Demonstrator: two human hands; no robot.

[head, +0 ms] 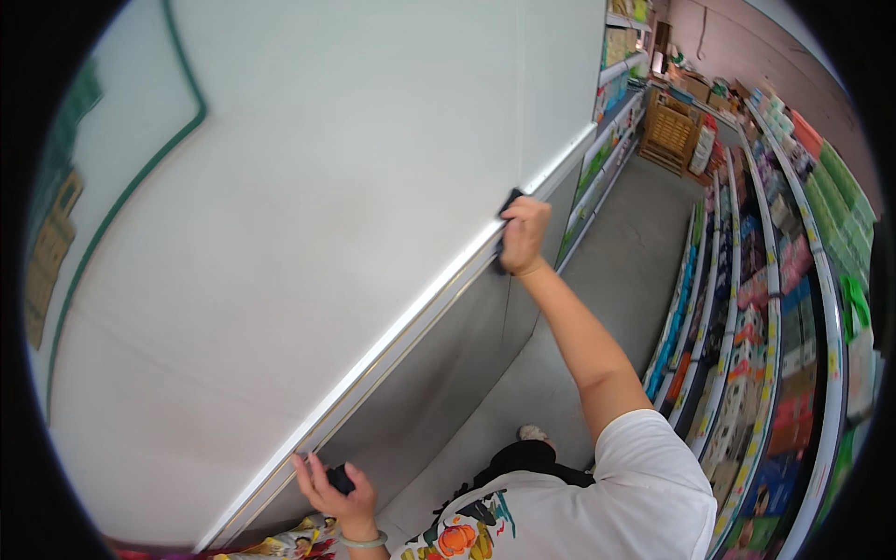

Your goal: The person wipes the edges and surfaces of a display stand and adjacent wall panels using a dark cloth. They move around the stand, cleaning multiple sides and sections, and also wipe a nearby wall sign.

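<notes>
My right hand [526, 234] grips a dark, soft-looking pad or cloth [512, 201] over the bright metal trim [420, 302] along the edge of a large white panel [336, 210]. Part of that dark thing shows above the trim and part below. Lower down, my left hand [339, 493], with a pale bangle [363, 541] at the wrist, holds a small black object [341, 479] between thumb and fingers. Its fingertips are at the trim, and what the object is cannot be made out. Beneath the trim runs a grey panel [413, 392] reaching down to the floor.
Store shelves [763, 301] packed with packaged goods line the right side. Beyond the panel stands another stocked shelf [616, 119]. A wooden crate [670, 129] and cardboard boxes [696, 87] are at the aisle's far end. Shiny packets [294, 542] lie below my left hand.
</notes>
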